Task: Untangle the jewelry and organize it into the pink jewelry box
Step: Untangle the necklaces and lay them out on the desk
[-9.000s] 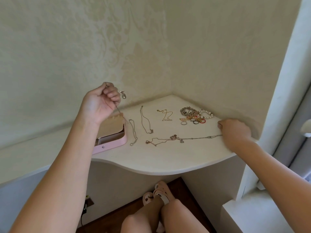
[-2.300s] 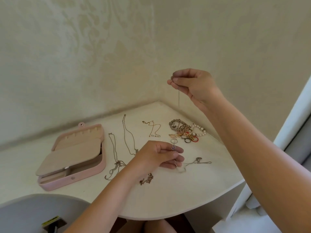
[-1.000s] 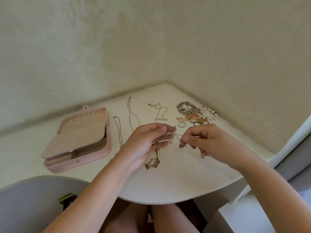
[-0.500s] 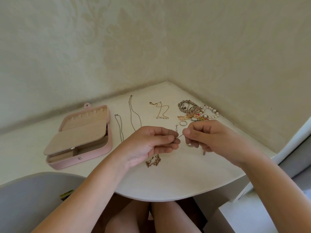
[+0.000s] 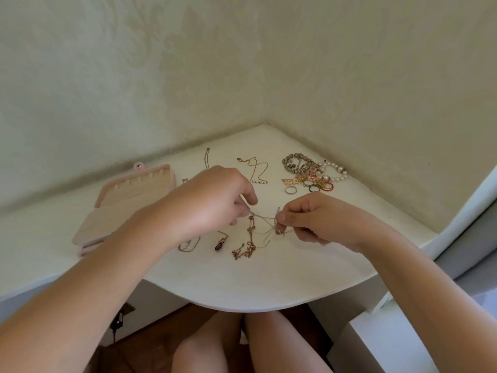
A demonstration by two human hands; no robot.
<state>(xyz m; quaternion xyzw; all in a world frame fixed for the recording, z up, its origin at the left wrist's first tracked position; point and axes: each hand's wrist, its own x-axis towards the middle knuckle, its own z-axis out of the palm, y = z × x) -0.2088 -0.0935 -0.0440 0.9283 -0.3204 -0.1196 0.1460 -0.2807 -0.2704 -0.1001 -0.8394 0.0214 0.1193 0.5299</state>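
Stretching a thin silver chain over the shelf
Left hand and right hand each pinch one end (pink jewelry box lies open, left).

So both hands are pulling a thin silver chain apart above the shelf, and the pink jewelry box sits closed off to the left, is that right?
Not quite: the head view shows the pink jewelry box lying open. The left hand and right hand do stretch the thin silver chain between them.
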